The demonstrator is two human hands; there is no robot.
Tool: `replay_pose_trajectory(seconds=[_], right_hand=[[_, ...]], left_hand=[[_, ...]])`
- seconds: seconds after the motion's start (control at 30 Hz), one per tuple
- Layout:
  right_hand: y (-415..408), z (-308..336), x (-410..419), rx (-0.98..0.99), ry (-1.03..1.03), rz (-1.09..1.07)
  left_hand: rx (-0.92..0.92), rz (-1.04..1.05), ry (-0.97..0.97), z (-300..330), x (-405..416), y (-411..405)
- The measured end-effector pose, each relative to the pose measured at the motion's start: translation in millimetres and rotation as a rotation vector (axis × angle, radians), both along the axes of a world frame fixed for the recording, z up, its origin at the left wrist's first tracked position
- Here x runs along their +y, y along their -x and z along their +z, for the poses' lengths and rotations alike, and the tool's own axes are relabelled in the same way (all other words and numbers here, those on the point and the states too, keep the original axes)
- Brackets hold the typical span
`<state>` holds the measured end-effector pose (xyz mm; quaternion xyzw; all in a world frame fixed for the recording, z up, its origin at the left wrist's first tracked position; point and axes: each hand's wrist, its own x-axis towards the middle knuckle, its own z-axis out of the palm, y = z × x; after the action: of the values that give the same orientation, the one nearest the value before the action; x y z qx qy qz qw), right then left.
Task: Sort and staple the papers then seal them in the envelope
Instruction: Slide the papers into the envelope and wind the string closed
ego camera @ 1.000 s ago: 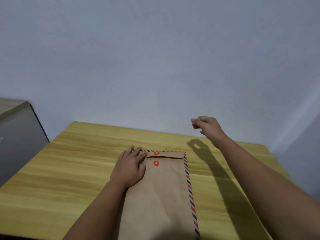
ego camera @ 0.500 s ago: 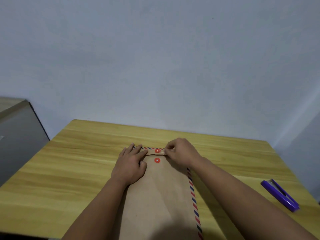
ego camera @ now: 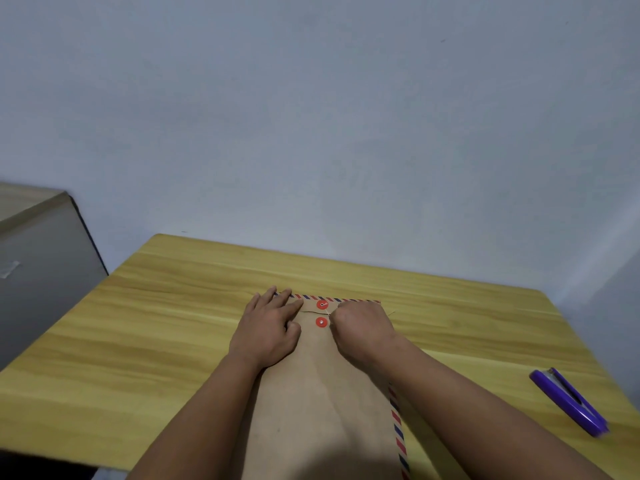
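A brown envelope [ego camera: 322, 403] with a red-and-blue striped border lies flat on the wooden table [ego camera: 156, 323], its flap folded down at the far end. Two red button discs [ego camera: 321, 322] sit one above the other at the flap. My left hand [ego camera: 270, 327] rests flat on the envelope's upper left corner, fingers apart. My right hand [ego camera: 363, 327] is closed just right of the discs, pinching the thin closure string, whose loose end trails to the right. No papers are visible.
A purple stapler [ego camera: 568, 401] lies near the table's right edge. A grey box or cabinet [ego camera: 38, 265] stands to the left of the table. A plain wall runs behind the far edge.
My right hand came down from the air at the right to the envelope's flap and now sits closed beside the red discs. The left hand has stayed in place.
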<state>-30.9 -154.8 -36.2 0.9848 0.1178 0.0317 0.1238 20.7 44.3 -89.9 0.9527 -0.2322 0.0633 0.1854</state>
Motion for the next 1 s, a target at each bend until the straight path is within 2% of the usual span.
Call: replay_pose_trajectory(seconds=[0.3, 0.53, 0.8, 1.0], right_hand=[[7.6, 10.5, 8.8, 0.039, -0.026, 0.063], [-8.9, 20.7, 20.9, 0.154, -0.028, 0.103], [-40.6, 24.8, 29.6, 0.272, -0.269, 0.137], [-78.2, 25.0, 25.0, 0.333, -0.46, 0.062]], left_hand=[[0.014, -0.001, -0.012, 3.2, -1.3, 2.0], [0.021, -0.003, -0.031, 4.2, -2.0, 2.3], [0.017, -0.015, -0.043, 0.3, -0.3, -0.4], [0.008, -0.013, -0.04, 1.5, -1.0, -0.1]])
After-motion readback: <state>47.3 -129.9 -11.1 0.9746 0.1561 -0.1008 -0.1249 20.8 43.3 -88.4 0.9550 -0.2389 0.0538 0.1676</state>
